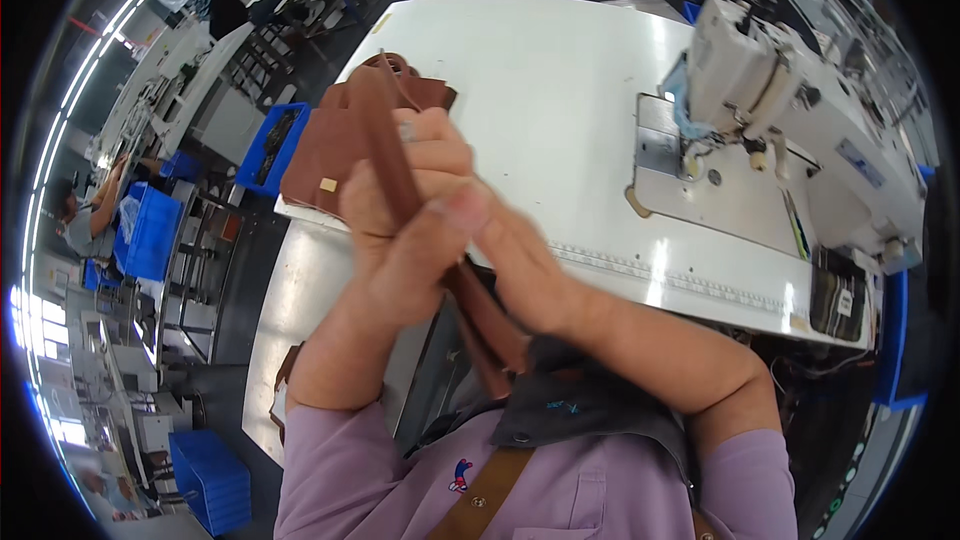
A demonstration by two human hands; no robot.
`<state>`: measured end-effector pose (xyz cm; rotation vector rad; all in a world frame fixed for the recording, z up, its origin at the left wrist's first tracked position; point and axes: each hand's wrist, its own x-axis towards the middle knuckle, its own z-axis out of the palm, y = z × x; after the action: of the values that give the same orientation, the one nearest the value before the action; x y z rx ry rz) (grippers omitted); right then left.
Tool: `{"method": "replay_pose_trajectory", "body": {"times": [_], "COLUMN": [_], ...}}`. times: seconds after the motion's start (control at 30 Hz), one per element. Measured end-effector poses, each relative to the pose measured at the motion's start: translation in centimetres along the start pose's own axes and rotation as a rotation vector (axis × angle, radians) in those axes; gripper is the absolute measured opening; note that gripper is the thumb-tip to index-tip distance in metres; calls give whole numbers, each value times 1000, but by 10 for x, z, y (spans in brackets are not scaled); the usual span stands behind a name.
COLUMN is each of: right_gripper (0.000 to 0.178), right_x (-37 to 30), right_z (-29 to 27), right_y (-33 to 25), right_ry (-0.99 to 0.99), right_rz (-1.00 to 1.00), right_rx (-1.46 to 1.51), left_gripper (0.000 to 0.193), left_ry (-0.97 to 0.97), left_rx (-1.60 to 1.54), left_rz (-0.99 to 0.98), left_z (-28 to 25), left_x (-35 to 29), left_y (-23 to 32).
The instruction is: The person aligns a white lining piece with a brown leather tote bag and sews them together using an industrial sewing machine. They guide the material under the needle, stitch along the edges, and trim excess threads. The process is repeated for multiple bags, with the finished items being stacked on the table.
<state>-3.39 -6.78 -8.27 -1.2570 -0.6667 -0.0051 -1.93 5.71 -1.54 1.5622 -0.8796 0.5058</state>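
Note:
A long brown leather strap (388, 160) runs slantwise through both of my hands, in front of my chest. Its upper part rises past the fingers, and its lower end hangs doubled near my apron. My left hand (395, 265) is closed round the strap, with the thumb pressed against it. Beside it and touching it, my right hand (515, 255) is closed on the same strap; its fingers are partly hidden and slightly blurred. Just beyond the hands, flat brown leather pieces (325, 150) lie on the left of the white table (560, 70), one bearing a small gold-coloured patch. Coiled leather rests on top.
A white sewing machine (735, 70) stands on the table's right side. A ruler strip (670, 272) runs along the near edge. At the left are a blue bin (272, 148) with dark things in it and another blue bin (210, 480). Two people work farther left.

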Motion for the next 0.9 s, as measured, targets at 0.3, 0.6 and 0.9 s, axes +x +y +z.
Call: {"method": "replay_pose_trajectory", "body": {"times": [0.3, 0.6, 0.9], "right_gripper": [70, 67, 31], "right_x": [-106, -127, -104], "right_z": [-14, -23, -9], "right_y": [4, 45, 13], "right_ry": [182, 219, 451], "right_rz": [455, 658, 652], "right_rx": [416, 825, 565], "left_gripper": [36, 47, 45], "left_ry": [-573, -173, -249], "left_rx": [-319, -1008, -971], "left_rz": [-65, 135, 355], "left_z": [129, 71, -19], "left_x": [1, 21, 32], "left_y": [-26, -19, 3]}}
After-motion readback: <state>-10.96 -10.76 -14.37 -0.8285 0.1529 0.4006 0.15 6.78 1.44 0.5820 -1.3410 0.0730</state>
